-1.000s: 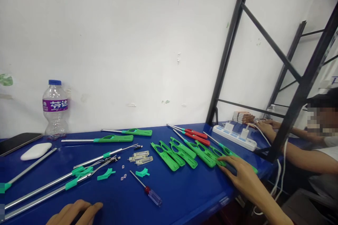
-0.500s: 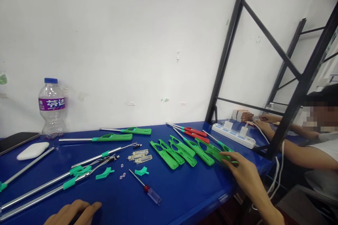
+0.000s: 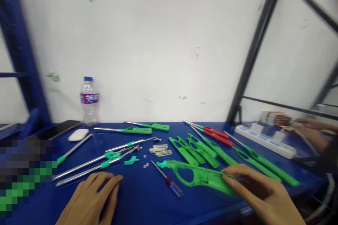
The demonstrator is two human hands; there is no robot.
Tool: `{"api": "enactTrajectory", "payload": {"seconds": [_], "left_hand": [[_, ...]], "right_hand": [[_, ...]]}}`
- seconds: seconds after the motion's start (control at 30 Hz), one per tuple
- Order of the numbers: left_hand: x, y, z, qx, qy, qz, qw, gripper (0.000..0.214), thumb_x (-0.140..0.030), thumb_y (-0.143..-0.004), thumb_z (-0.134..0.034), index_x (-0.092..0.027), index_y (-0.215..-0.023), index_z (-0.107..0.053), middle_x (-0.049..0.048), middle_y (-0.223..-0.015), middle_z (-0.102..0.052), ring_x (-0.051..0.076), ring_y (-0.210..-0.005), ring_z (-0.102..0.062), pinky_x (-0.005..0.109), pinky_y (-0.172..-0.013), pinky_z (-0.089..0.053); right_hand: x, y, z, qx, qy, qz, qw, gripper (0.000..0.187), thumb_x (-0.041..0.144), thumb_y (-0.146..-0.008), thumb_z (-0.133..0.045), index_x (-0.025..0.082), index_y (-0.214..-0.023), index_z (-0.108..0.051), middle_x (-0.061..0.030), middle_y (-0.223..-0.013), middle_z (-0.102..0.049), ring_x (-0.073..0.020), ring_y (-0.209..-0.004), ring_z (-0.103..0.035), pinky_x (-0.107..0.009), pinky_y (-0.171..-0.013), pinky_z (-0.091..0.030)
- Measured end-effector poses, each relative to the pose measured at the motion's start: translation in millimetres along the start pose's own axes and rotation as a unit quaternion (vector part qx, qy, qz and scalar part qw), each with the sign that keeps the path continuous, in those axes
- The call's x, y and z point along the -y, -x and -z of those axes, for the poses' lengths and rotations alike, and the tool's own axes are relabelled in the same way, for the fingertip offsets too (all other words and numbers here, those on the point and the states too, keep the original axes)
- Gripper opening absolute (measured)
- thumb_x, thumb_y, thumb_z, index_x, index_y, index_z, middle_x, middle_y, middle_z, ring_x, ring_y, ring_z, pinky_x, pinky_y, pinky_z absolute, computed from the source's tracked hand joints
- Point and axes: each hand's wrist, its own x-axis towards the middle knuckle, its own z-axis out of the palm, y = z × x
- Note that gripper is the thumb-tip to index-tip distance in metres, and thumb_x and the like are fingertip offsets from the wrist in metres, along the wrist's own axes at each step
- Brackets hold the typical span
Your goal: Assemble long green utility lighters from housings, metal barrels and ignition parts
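Note:
My right hand (image 3: 266, 193) pinches the end of a green lighter handle shell (image 3: 211, 180) between thumb and fingers, its hollow inner side showing. The shell is above the front of the blue table, beside a screwdriver (image 3: 174, 187) with a clear handle. My left hand (image 3: 91, 195) rests on the table, fingers loosely bent and apart, holding nothing. Beyond it lie metal lighter tubes (image 3: 87, 173) with teal collars and wires, and a teal trigger piece (image 3: 131, 161). Small clear rectangular parts (image 3: 160, 149) and more green shell halves (image 3: 185, 151) sit in the middle.
Finished-looking green lighters (image 3: 136, 130) and red lighters (image 3: 218, 136) lie toward the wall. A plastic bottle (image 3: 89, 107), a phone (image 3: 62, 128) and a white case (image 3: 78, 134) stand left. At right are a power strip (image 3: 265, 141), a rack post (image 3: 253, 52) and another person's hand (image 3: 310, 124).
My right hand has picked up the green shell from the right-hand group and brought it leftward over the front of the table. The view has turned left; my left hand shows more fully.

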Motion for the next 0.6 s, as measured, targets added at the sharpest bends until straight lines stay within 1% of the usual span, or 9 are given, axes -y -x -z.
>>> {"api": "enactTrajectory", "payload": {"seconds": [0.07, 0.1, 0.13, 0.2, 0.27, 0.33, 0.43, 0.53, 0.6], "left_hand": [[10, -14, 17.3, 0.015, -0.039, 0.036, 0.998, 0.032, -0.036, -0.104, -0.05, -0.025, -0.113, -0.079, 0.0087, -0.114, -0.077, 0.031, -0.107, -0.071, 0.044, -0.094, -0.057], [17, -19, 23.6, 0.023, -0.049, 0.05, 0.997, 0.035, -0.037, -0.103, -0.049, -0.023, -0.114, -0.079, 0.0102, -0.115, -0.076, 0.031, -0.107, -0.071, 0.044, -0.093, -0.057], [24, -23, 28.0, 0.045, -0.055, 0.058, 0.996, 0.036, -0.038, -0.104, -0.048, -0.023, -0.116, -0.079, 0.0106, -0.116, -0.075, 0.03, -0.105, -0.07, 0.044, -0.09, -0.058], [37, -27, 31.5, 0.093, -0.063, 0.06, 0.992, 0.038, -0.038, -0.104, -0.046, -0.024, -0.12, -0.078, 0.0099, -0.115, -0.075, 0.028, -0.1, -0.07, 0.042, -0.087, -0.058], [45, -28, 30.2, 0.126, -0.069, 0.054, 0.988, 0.039, -0.035, -0.106, -0.043, -0.026, -0.121, -0.078, 0.0084, -0.11, -0.075, 0.026, -0.093, -0.069, 0.04, -0.084, -0.057], [48, -29, 28.1, 0.136, -0.073, 0.048, 0.987, 0.041, -0.029, -0.106, -0.039, -0.026, -0.117, -0.079, 0.0074, -0.103, -0.075, 0.025, -0.088, -0.068, 0.038, -0.081, -0.055], [45, -30, 31.7, 0.137, -0.078, 0.042, 0.987, 0.044, -0.022, -0.106, -0.036, -0.026, -0.109, -0.079, 0.0064, -0.098, -0.075, 0.024, -0.081, -0.068, 0.036, -0.075, -0.052], [40, -30, 46.3, 0.13, -0.088, 0.042, 0.987, 0.044, -0.02, -0.106, -0.035, -0.025, -0.113, -0.078, 0.0071, -0.103, -0.076, 0.026, -0.085, -0.069, 0.038, -0.075, -0.052], [35, -26, 59.1, 0.121, -0.08, 0.026, 0.989, 0.042, -0.021, -0.108, -0.035, -0.027, -0.117, -0.076, 0.0062, -0.107, -0.076, 0.026, -0.089, -0.071, 0.037, -0.077, -0.054]], "right_hand": [[15, 3, -32, 0.098, -0.03, 0.014, 0.995, 0.02, 0.048, -0.089, -0.081, 0.028, -0.089, -0.084, -0.0034, -0.094, -0.083, -0.0234, -0.082, -0.081, -0.022, -0.07, -0.066], [21, 4, -48, 0.147, -0.045, 0.02, 0.988, 0.019, 0.046, -0.092, -0.078, 0.028, -0.089, -0.084, -0.0026, -0.093, -0.083, -0.0214, -0.081, -0.08, -0.021, -0.07, -0.065], [28, 5, -63, 0.185, -0.056, 0.023, 0.981, 0.018, 0.045, -0.094, -0.076, 0.029, -0.091, -0.084, -0.0019, -0.094, -0.082, -0.0196, -0.079, -0.078, -0.021, -0.071, -0.064], [37, 6, -88, 0.226, -0.065, 0.033, 0.971, 0.019, 0.041, -0.099, -0.07, 0.028, -0.093, -0.082, -0.0019, -0.095, -0.081, -0.0182, -0.079, -0.077, -0.021, -0.069, -0.062], [41, 6, -104, 0.235, -0.044, 0.057, 0.969, 0.021, 0.038, -0.102, -0.064, 0.027, -0.096, -0.08, -0.0023, -0.097, -0.08, -0.018, -0.08, -0.076, -0.022, -0.069, -0.061], [40, 6, -112, 0.229, -0.005, 0.089, 0.969, 0.023, 0.034, -0.106, -0.057, 0.027, -0.101, -0.078, -0.0025, -0.102, -0.079, -0.0184, -0.084, -0.076, -0.025, -0.073, -0.06], [35, 8, -114, 0.218, 0.049, 0.13, 0.966, 0.025, 0.03, -0.109, -0.052, 0.029, -0.109, -0.077, -0.0022, -0.109, -0.078, -0.0197, -0.094, -0.077, -0.027, -0.083, -0.061], [32, 13, -113, 0.218, 0.081, 0.157, 0.96, 0.018, 0.034, -0.106, -0.061, 0.032, -0.114, -0.077, -0.001, -0.116, -0.079, -0.0219, -0.106, -0.077, -0.03, -0.094, -0.062], [31, 15, -112, 0.231, 0.091, 0.173, 0.953, 0.015, 0.036, -0.102, -0.07, 0.033, -0.114, -0.078, -0.0008, -0.118, -0.079, -0.0231, -0.11, -0.077, -0.03, -0.097, -0.062]]}}
